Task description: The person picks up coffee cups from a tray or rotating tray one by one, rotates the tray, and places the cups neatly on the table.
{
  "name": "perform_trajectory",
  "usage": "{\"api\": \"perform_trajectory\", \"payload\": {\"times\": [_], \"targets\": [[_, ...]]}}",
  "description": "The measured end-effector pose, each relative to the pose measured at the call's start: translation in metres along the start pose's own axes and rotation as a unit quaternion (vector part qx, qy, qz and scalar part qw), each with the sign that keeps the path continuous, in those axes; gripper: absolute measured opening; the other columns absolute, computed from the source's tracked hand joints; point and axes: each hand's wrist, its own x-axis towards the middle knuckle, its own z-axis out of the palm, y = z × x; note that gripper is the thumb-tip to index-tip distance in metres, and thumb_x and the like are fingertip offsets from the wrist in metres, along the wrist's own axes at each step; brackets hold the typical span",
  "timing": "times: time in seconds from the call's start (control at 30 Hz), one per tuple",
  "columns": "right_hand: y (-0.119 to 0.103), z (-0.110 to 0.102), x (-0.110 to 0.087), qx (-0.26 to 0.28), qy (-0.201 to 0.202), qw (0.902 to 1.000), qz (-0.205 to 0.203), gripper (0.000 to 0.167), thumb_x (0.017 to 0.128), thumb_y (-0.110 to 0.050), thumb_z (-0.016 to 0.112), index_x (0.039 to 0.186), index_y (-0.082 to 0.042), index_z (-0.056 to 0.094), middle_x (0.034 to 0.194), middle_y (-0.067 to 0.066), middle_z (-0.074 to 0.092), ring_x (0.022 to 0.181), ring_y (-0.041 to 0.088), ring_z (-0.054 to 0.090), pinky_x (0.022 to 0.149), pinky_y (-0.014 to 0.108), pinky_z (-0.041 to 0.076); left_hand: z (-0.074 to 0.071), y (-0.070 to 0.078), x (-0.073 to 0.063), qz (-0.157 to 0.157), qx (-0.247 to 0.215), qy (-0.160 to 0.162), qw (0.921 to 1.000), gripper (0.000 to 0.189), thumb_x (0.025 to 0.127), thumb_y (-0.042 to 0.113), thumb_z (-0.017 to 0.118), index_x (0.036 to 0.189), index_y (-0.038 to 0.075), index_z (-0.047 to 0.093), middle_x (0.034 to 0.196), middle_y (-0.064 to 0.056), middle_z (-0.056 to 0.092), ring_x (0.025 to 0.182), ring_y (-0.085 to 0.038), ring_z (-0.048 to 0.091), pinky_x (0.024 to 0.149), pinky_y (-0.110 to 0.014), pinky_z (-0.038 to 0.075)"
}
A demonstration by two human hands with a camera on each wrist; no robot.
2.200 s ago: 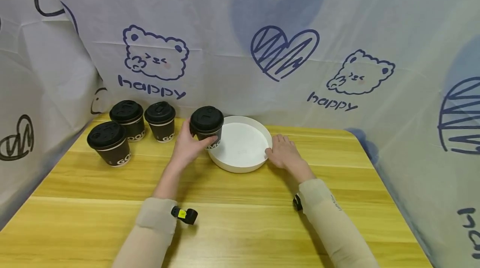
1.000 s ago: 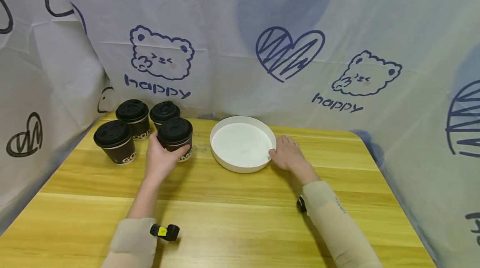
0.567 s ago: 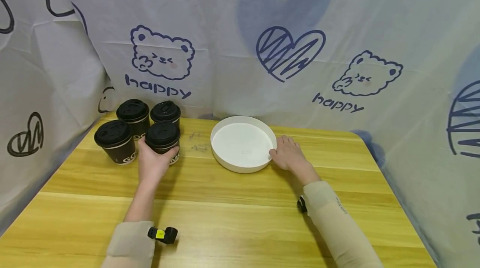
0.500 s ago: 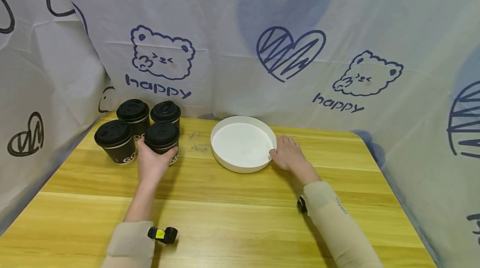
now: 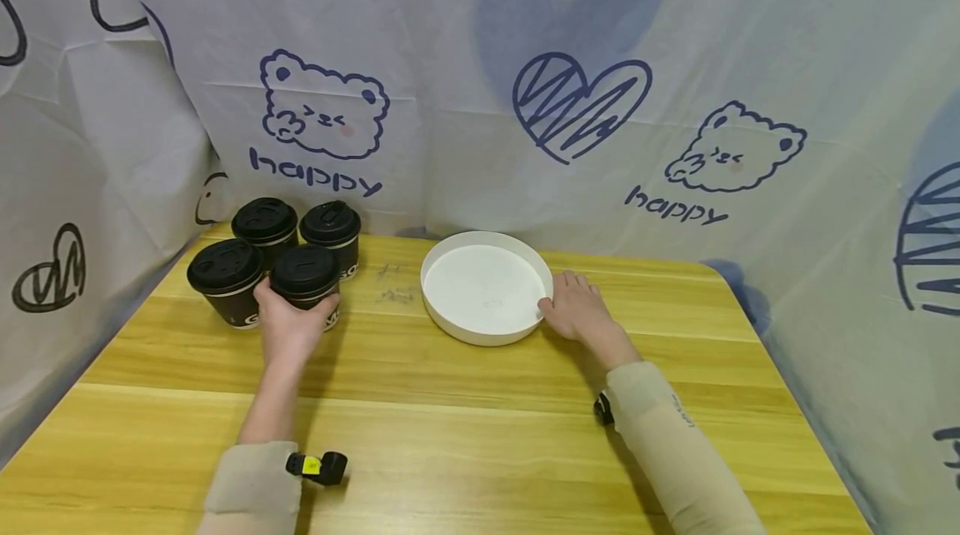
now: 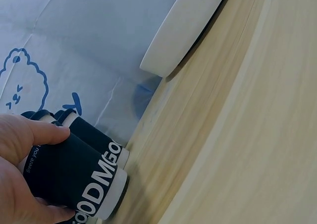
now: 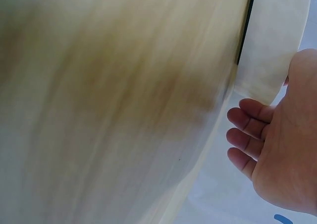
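Observation:
My left hand point(image 5: 288, 327) grips a black paper coffee cup point(image 5: 306, 272) with a black lid. Its thumb and fingers lie around the sides of the cup, which stands close to the other cups. In the left wrist view, white letters run around the lower part of the gripped cup point(image 6: 69, 169). At the middle of the table is a round white tray point(image 5: 486, 293) with a low wall. My right hand point(image 5: 577, 307) holds this tray at its right rim, the thumb at the edge and the curled fingers outside the wall; the right wrist view partly hides the thumb.
Three more lidded cups stand at the back left: a left front cup point(image 5: 227, 281), a left back cup point(image 5: 266, 227) and a right back cup point(image 5: 332, 237). The wooden table point(image 5: 450, 435) meets a printed curtain point(image 5: 450, 102) behind and at both sides.
My left hand has carried the cup leftward from beside the tray to the group of cups, lately shifting a little further left. The right hand stays at the tray's rim.

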Motion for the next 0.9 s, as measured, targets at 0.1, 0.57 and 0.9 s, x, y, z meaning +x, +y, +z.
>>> {"api": "perform_trajectory", "payload": {"times": [0.1, 0.57, 0.9], "targets": [[-0.0001, 0.0001, -0.0001, -0.001, 0.0, 1.0, -0.001, 0.06, 0.106, -0.036, 0.043, 0.146, 0.008, 0.041, 0.145, 0.024, 0.045, 0.135, 0.041, 0.038, 0.113, 0.057, 0.032, -0.0013, -0.0005, 0.0008, -0.003, 0.0, 0.003, 1.0, 0.101, 0.087, 0.018, 0.083, 0.158, -0.003, 0.014, 0.157, -0.034, 0.033, 0.145, -0.049, 0.035, 0.119, -0.059, 0.03], [0.0005, 0.0015, 0.0, -0.003, 0.004, 1.0, -0.004, 0.059, 0.106, -0.036, 0.044, 0.145, 0.008, 0.042, 0.143, 0.024, 0.047, 0.131, 0.04, 0.04, 0.109, 0.055, 0.034, -0.004, -0.0042, 0.0038, -0.006, 0.002, 0.018, 0.9998, 0.1, 0.086, 0.018, 0.082, 0.157, -0.005, 0.016, 0.155, -0.036, 0.036, 0.144, -0.05, 0.037, 0.119, -0.058, 0.031], [0.0009, 0.002, 0.0003, -0.002, 0.005, 1.0, -0.002, 0.06, 0.105, -0.036, 0.044, 0.145, 0.009, 0.042, 0.142, 0.024, 0.047, 0.131, 0.04, 0.041, 0.111, 0.055, 0.034, -0.0055, -0.0056, 0.0042, -0.016, 0.007, 0.012, 0.9998, 0.103, 0.085, 0.017, 0.083, 0.158, -0.005, 0.013, 0.155, -0.036, 0.035, 0.144, -0.05, 0.037, 0.12, -0.058, 0.031]]}}
